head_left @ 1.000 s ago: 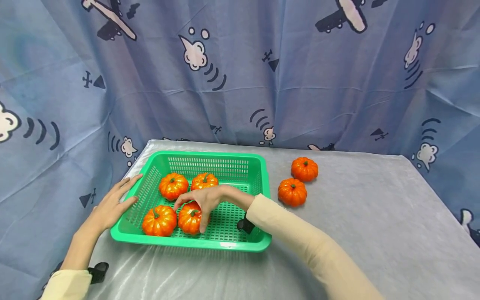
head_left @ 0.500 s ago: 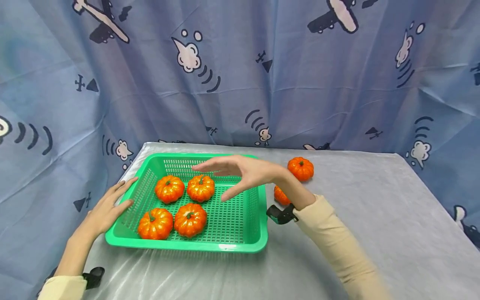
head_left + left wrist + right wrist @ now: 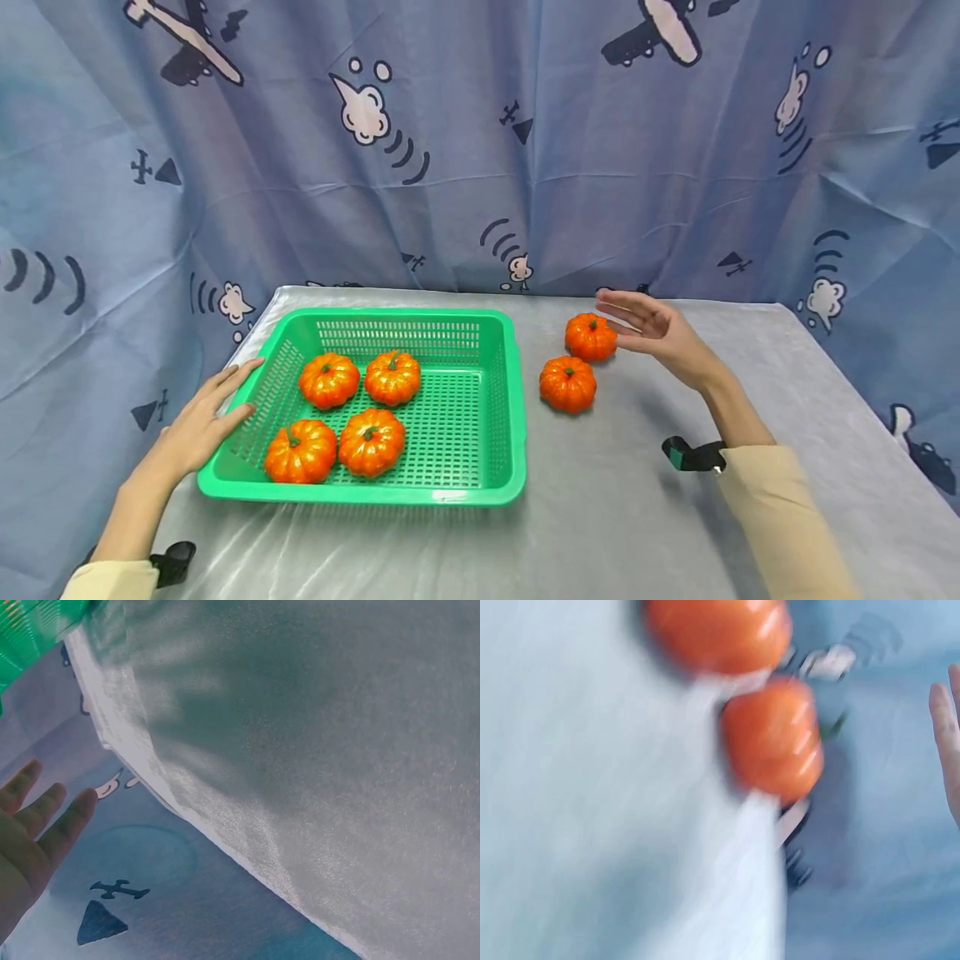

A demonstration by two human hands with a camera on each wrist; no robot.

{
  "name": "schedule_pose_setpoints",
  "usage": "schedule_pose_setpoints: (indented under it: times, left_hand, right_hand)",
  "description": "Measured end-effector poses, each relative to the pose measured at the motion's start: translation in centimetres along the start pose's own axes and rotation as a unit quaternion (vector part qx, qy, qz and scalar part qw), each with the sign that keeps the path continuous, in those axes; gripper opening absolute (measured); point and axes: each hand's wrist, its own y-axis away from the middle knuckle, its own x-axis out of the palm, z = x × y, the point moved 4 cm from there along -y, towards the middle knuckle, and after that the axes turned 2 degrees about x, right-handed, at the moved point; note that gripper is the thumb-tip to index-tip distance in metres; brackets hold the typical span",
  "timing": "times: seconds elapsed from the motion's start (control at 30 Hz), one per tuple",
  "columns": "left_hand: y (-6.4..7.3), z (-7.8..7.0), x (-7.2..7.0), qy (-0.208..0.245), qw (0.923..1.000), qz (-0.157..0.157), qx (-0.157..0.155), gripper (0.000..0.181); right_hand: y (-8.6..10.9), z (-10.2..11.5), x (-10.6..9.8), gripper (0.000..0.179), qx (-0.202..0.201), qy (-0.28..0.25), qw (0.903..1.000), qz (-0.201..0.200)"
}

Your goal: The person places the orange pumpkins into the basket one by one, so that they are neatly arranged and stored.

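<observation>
A green plastic basket (image 3: 480, 497) stands on the left of the table with several small orange pumpkins in it, such as the front pumpkin (image 3: 372, 442). My left hand (image 3: 201, 425) rests at the basket's left rim, fingers straight. Right of the basket, two pumpkins lie on the cloth: a nearer pumpkin (image 3: 567, 385) and a farther pumpkin (image 3: 590, 337). My right hand (image 3: 660, 337) is beside the farther one, fingers extended and thumb apart, holding nothing. In the right wrist view both loose pumpkins are blurred, the farther pumpkin (image 3: 772, 739) lower; some fingers (image 3: 946, 727) show at the edge.
A silvery cloth (image 3: 637, 500) covers the table. A blue curtain (image 3: 450, 167) printed with planes and clouds hangs behind and at the sides. In the left wrist view, the table's edge (image 3: 217, 844) runs diagonally beside the curtain.
My right hand has let go of a pumpkin in the basket, risen, and moved right to the loose pumpkins. The left hand keeps its place at the rim. The head view has shifted slightly.
</observation>
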Motion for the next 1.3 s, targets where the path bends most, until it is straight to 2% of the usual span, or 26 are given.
schedule_pose_setpoints:
  times: [0.17, 0.27, 0.43, 0.6, 0.7, 0.93, 1.13, 1.3]
  left_hand:
    - [0.2, 0.3, -0.1, -0.004, 1.0, -0.004, 0.002, 0.06]
    - [0.3, 0.4, -0.2, -0.005, 1.0, -0.008, 0.003, 0.059]
    - [0.4, 0.5, -0.3, 0.002, 0.9998, -0.015, 0.011, 0.059]
    - [0.2, 0.4, 0.1, 0.008, 0.9997, -0.014, 0.018, 0.059]
    - [0.2, 0.3, 0.2, 0.007, 0.9998, -0.011, 0.018, 0.06]
    - [0.0, 0.2, 0.0, -0.001, 0.9997, -0.014, 0.019, 0.059]
    - [-0.1, 0.2, 0.2, -0.005, 0.9998, -0.013, 0.018, 0.059]
    - [-0.1, 0.3, 0.3, -0.005, 0.9998, -0.012, 0.013, 0.059]
  right_hand:
    - [2.2, -2.8, -4.2, 0.057, 0.073, 0.016, 0.9945, -0.074]
    - [2.4, -4.3, -5.8, 0.062, 0.121, 0.051, 0.9872, -0.091]
    - [1.9, -7.0, -7.3, 0.077, 0.181, 0.1, 0.9735, -0.096]
    - [1.5, -9.5, -7.8, 0.09, 0.223, 0.099, 0.962, -0.123]
    - [1.3, -10.1, -7.4, 0.096, 0.232, 0.08, 0.9612, -0.126]
    - [0.1, -10.7, -6.6, 0.104, 0.224, 0.059, 0.9657, -0.117]
    - [-1.1, -10.7, -5.7, 0.107, 0.225, 0.068, 0.9662, -0.107]
    - [-2.4, -10.8, -5.0, 0.108, 0.21, 0.098, 0.9687, -0.088]
